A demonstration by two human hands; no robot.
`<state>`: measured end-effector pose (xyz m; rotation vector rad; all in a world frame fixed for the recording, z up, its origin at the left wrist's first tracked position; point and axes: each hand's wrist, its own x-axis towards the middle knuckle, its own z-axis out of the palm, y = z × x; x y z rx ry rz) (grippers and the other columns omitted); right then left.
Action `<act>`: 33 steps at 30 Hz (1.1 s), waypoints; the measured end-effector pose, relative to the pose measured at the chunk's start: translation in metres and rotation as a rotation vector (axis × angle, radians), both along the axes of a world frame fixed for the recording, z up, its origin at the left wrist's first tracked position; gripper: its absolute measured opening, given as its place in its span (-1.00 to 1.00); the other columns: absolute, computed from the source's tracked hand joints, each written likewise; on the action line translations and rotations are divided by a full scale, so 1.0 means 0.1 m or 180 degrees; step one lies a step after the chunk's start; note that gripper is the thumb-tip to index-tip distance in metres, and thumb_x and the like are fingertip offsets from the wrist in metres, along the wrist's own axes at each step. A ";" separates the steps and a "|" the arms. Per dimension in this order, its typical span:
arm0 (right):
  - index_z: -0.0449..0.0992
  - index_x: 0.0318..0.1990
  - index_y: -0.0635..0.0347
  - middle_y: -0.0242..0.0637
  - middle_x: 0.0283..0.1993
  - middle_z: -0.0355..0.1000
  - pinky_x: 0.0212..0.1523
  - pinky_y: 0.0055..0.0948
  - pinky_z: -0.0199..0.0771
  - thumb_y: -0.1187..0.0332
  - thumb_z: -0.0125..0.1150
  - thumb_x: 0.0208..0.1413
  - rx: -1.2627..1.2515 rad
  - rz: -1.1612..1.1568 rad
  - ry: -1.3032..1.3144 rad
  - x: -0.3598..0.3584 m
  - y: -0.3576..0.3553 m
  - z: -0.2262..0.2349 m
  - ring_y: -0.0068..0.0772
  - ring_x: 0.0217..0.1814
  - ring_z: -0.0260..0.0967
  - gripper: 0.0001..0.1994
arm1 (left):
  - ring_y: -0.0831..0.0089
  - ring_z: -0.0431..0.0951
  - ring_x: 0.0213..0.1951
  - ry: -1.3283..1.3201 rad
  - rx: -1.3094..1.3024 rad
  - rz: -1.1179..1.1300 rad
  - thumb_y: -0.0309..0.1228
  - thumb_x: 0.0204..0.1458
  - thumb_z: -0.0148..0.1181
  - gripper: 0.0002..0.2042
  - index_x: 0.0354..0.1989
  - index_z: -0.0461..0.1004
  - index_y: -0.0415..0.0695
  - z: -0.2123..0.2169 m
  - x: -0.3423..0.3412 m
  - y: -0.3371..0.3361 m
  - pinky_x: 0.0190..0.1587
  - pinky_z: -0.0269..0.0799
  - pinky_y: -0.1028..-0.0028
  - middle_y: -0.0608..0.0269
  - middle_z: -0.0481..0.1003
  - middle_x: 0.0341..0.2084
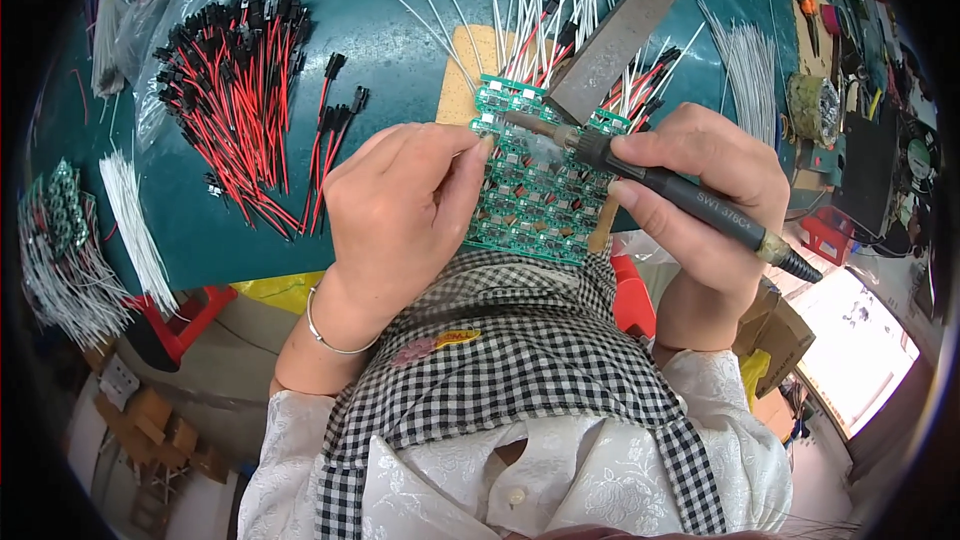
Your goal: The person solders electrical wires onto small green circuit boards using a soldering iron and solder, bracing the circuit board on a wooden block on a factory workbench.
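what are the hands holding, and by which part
The right hand holds a soldering iron by its black handle. The left hand has thumb and forefinger pinched at the circuit board's left edge; whether they grip anything cannot be told.

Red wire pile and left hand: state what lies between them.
In the head view, a few red-black wires lie between the pile and left hand.

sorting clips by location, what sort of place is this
Probably an electronics assembly workshop: the right hand holds a soldering iron over a panel of green circuit boards, and a pile of red-and-black connector leads lies on the green worktop.
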<state>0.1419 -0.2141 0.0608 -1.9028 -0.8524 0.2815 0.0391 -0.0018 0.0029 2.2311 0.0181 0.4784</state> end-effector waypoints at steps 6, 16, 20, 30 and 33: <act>0.65 -0.29 0.39 -0.19 -0.51 0.50 -0.50 -0.54 0.32 0.56 0.44 -0.25 0.0205 -0.0174 -0.0122 0.04 -0.15 0.03 -0.44 -0.52 0.44 -0.74 | 0.32 0.45 -0.61 -0.0020 -0.0066 -0.0047 -0.63 -0.14 0.39 -0.85 -0.43 0.52 -0.20 0.07 0.00 0.00 -0.52 0.34 0.38 0.22 0.45 -0.63; 0.63 -0.27 0.39 -0.20 -0.51 0.50 -0.55 -0.55 0.30 0.53 0.47 -0.22 -0.0005 -0.0492 -0.0192 -0.15 -0.14 -0.06 -0.46 -0.56 0.42 -0.73 | 0.47 0.40 -0.63 -0.0070 0.0058 -0.0161 -0.64 -0.07 0.39 -0.90 -0.40 0.59 -0.24 0.01 0.03 -0.05 -0.55 0.27 0.50 0.24 0.44 -0.66; 0.64 -0.27 0.36 -0.21 -0.51 0.51 -0.54 -0.54 0.32 0.53 0.48 -0.22 -0.0098 -0.0535 -0.0229 -0.18 -0.12 -0.06 -0.43 -0.56 0.43 -0.73 | 0.27 0.54 -0.53 -0.0056 0.0186 -0.0272 -0.64 -0.10 0.36 -0.84 -0.36 0.52 -0.20 0.00 0.04 -0.04 -0.47 0.43 0.36 0.20 0.50 -0.58; 0.64 -0.29 0.34 -0.22 -0.53 0.50 -0.53 -0.48 0.36 0.52 0.48 -0.22 -0.0212 -0.0361 -0.0490 -0.16 -0.09 -0.02 -0.38 -0.56 0.44 -0.75 | 0.25 0.55 -0.52 -0.0120 0.0253 -0.0228 -0.63 -0.12 0.38 -0.84 -0.40 0.51 -0.19 -0.04 0.08 -0.08 -0.46 0.45 0.35 0.19 0.53 -0.55; 0.64 -0.29 0.35 -0.20 -0.53 0.50 -0.53 -0.48 0.34 0.53 0.47 -0.22 -0.0089 -0.0353 -0.0406 -0.14 -0.13 -0.04 -0.38 -0.55 0.44 -0.75 | 0.26 0.51 -0.56 0.0107 0.0075 -0.0099 -0.63 -0.13 0.39 -0.84 -0.43 0.50 -0.18 0.05 0.01 -0.07 -0.49 0.41 0.35 0.21 0.50 -0.59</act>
